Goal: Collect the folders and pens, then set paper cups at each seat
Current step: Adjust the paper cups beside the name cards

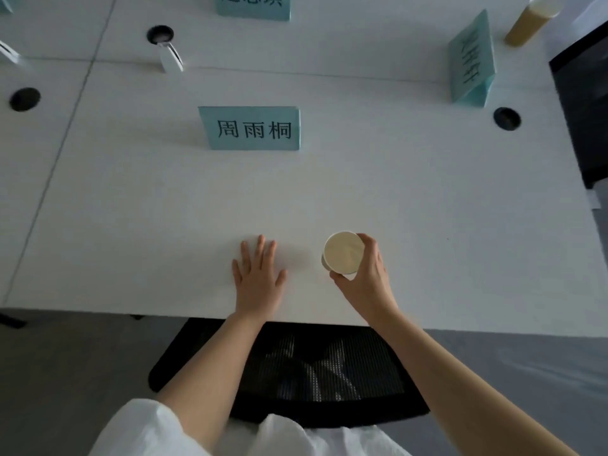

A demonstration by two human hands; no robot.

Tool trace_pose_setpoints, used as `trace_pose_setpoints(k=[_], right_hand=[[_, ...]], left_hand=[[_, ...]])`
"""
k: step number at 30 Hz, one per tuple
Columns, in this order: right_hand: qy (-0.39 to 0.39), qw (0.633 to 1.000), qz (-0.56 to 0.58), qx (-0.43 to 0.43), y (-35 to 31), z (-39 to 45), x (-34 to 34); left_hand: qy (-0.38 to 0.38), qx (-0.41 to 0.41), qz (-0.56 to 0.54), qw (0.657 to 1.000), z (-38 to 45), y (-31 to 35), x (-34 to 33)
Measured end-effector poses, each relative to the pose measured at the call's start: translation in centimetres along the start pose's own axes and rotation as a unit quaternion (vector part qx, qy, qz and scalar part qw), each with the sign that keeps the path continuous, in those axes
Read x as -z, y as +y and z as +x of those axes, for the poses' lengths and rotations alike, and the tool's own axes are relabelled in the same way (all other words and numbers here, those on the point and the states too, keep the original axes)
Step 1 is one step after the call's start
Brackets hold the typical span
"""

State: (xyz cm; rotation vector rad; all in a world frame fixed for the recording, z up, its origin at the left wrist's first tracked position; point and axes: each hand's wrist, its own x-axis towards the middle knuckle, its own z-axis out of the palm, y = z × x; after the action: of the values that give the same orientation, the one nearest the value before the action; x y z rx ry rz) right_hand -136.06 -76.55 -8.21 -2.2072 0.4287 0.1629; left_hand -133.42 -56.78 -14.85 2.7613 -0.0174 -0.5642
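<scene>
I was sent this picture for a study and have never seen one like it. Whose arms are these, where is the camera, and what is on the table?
There is no machine here: a person wears a wide-angle camera on the head, looking down at their own bare arms. The left hand lies flat, fingers straight, on the white table. The right hand curls its fingers round a white paper cup, seen from above. Beyond stands a folded teal paper name card, with another teal name card to the right. Farther off are round black cable holes and a tall tan stack of paper cups. A black mesh chair is below the table edge.
</scene>
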Motion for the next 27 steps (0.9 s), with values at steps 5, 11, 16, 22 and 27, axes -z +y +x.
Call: trace_pose_setpoints(k=[5,11,16,22,27], right_hand=[[0.030,0.999,0.015,0.030,-1.3,4.8,2.5],[0.053,0.997,0.021,0.053,-4.5,13.8,3.1],[0.060,0.994,0.024,0.086,-6.2,20.5,1.7],[0.043,0.995,0.026,0.087,-6.6,25.0,-0.1],[0.026,0.996,0.009,0.083,-6.8,26.6,-0.9]], left_hand=[[0.043,0.028,-0.049,0.997,2.1,2.5,0.9],[0.119,-0.010,-0.093,0.988,8.0,4.4,1.3],[0.141,0.025,-0.007,0.990,9.8,5.3,-0.6],[0.159,0.027,0.042,0.986,9.9,5.3,-1.1],[0.165,0.030,0.048,0.985,10.1,5.3,-1.1]])
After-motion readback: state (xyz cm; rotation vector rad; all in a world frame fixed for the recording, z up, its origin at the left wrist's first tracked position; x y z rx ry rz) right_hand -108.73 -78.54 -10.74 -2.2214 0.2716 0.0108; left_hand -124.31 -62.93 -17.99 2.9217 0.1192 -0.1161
